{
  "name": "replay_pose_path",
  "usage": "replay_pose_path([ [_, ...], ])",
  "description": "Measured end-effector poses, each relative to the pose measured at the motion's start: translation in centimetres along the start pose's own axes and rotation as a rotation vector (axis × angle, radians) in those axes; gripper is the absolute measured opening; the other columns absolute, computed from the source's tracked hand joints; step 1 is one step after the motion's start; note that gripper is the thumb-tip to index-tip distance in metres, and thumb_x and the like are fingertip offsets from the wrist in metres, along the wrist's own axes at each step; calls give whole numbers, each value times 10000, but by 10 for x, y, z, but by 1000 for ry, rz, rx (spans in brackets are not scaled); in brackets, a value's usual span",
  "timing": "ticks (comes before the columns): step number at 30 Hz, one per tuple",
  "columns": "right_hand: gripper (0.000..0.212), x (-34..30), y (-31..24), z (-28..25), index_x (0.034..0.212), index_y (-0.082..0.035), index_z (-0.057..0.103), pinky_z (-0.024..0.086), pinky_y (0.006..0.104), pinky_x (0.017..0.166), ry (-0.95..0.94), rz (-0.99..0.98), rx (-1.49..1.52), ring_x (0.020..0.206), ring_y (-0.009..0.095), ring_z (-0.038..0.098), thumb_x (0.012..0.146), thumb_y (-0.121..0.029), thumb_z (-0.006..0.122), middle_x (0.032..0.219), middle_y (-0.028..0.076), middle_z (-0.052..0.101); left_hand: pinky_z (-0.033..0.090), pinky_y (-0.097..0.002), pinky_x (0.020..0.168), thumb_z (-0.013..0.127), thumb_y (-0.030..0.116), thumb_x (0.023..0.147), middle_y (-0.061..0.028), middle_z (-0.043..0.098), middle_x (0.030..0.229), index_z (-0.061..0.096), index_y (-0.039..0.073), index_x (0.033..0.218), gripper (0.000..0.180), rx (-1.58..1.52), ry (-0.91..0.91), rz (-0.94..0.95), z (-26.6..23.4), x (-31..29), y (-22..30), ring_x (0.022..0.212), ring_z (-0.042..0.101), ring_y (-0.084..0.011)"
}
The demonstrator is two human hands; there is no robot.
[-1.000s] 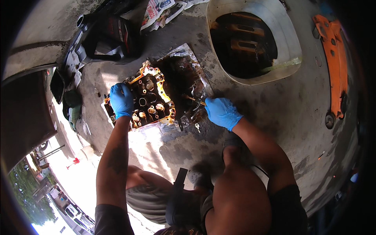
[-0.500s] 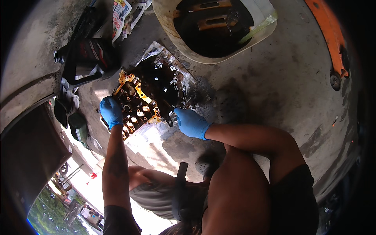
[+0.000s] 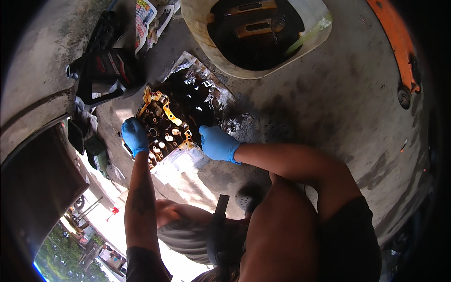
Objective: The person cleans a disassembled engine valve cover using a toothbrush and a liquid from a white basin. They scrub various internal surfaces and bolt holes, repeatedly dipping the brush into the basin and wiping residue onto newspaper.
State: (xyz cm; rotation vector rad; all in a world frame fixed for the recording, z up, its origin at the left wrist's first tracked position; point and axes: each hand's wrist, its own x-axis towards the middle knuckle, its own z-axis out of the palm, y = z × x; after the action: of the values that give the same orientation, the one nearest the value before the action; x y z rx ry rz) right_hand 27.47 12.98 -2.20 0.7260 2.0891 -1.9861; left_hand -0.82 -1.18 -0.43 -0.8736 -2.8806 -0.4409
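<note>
Oily engine part [image 3: 164, 131] on the concrete floor [image 3: 329, 108] is boxed in. Left hand [image 3: 135, 136] clamps its 9 o'clock edge, right hand [image 3: 217, 143] its 4 o'clock corner. Black jug [image 3: 105, 70] crowds 10 o'clock; dark oil-soaked sheet [image 3: 197, 89] and cream drain pan [image 3: 263, 33] block 12 to 2 o'clock. Bare floor lies at 3 o'clock. Pale sheet [image 3: 181, 162] at 6 o'clock, passable between both forearms.

right hand [image 3: 217, 142]: moves from the dirty foil [image 3: 206, 89] onto the near right edge of the engine part [image 3: 164, 129].
</note>
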Motion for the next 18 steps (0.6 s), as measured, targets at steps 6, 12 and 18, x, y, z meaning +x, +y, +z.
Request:
replay_pose_path([
  [6,243,-12,22,-6,1047,65,580,519,526,807,-63,77,-79,929,461,661,826,-19,525,927,308,666,487,-449,736,544,197,946,-205,661,862,680,22,894,227,51,1,56,-1,-1,1,806,630,-385],
  [12,271,-16,15,-4,1062,84,578,523,523,774,-76,-118,-71,876,457,667,810,-6,532,907,305,663,488,-455,729,552,192,941,-209,662,863,685,25,895,218,47,-14,34,-1,0,-1,803,630,-388],
  [18,274,-19,13,-16,1068,80,585,522,512,777,-18,46,-104,882,439,669,813,-5,536,919,300,665,489,-456,731,555,194,937,-212,665,867,689,25,894,220,48,2,42,-1,-1,1,804,633,-387],
])
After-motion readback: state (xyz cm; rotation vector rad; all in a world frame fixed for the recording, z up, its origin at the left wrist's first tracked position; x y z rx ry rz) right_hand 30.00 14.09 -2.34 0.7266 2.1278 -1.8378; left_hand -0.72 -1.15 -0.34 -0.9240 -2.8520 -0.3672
